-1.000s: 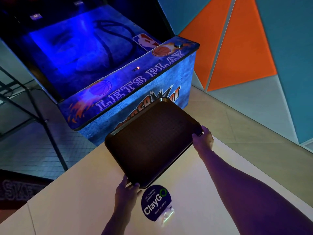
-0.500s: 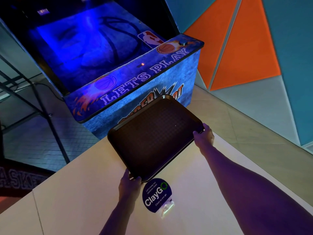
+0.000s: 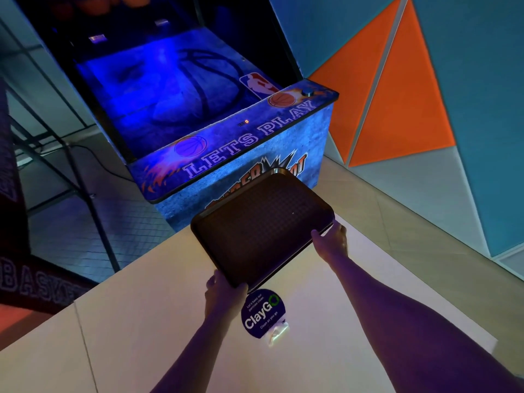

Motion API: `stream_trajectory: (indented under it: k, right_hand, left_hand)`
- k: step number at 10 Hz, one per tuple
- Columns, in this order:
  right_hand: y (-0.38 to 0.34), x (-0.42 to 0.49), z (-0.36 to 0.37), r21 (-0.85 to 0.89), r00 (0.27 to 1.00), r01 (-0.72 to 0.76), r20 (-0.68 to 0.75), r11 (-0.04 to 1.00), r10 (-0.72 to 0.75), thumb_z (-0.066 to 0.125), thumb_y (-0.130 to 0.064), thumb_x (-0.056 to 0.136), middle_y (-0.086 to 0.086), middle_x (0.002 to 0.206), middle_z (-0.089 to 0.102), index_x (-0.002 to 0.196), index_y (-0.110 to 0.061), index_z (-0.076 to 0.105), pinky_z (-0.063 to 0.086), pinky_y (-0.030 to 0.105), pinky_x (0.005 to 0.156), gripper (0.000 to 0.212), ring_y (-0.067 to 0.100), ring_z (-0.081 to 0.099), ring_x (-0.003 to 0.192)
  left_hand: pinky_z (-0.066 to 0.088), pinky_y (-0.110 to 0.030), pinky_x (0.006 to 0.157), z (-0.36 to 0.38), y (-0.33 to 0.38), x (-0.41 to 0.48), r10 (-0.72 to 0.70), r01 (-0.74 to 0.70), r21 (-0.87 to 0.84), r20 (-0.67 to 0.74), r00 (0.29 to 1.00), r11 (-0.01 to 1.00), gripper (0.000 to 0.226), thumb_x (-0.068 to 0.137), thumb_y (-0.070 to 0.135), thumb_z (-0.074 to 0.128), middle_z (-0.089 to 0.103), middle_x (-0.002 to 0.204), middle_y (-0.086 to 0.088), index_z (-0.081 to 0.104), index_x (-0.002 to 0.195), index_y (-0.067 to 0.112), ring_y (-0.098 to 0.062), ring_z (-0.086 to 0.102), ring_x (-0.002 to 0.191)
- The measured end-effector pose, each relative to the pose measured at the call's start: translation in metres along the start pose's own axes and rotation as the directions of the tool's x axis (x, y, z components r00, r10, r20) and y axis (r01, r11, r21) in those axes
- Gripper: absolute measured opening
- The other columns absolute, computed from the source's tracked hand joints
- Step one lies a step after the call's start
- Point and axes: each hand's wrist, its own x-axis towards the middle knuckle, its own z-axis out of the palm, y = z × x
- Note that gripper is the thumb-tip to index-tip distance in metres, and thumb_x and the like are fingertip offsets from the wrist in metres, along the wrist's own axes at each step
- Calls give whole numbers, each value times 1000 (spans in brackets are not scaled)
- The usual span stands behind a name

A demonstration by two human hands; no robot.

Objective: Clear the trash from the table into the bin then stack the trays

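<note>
Dark brown tray [image 3: 263, 225] sits at the far end of the pale surface [image 3: 141, 321], turned diagonal, w/ its far corner poking out past the edge toward the arcade machine. Can't tell if it's flat on the surface or lifted a bit.

Left hand [image 3: 224, 290] grips the near corner, thumb on top of the rim and the rest of the fingers curled under it. Right hand [image 3: 331, 239] has the right-side corner, fingers wrapped over the rim there. So both hands are holding the tray, arms stretched fwd. Looks like maybe a 2nd rim line under the tray by the right hand, but it's too dark to say.

Round blue ClayGo sign [image 3: 262, 314] in a clear stand is just beside the near corner, right next to the left hand.

Bkgd: basketball arcade machine [image 3: 226, 137] lit blue w/ "LETS PLAY" on the front, and orange wall panels [image 3: 397, 95] among teal ones on the right.
</note>
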Motion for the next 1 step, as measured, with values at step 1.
stream_trajectory:
  k: [1]
  right_hand:
    - [-8, -23, -15, -49, 998, 55, 17, 997, -54, 66, -33, 91, 18, 146, 41, 149, -3, 36, 45, 45, 100, 72, 38, 48, 129]
  left_hand:
    - [51, -49, 101, -12, 5, -8, 84, -85, 114, 14, 996, 990, 76, 81, 37, 67, 46, 149, -12, 40, 150, 20, -35, 48, 133]
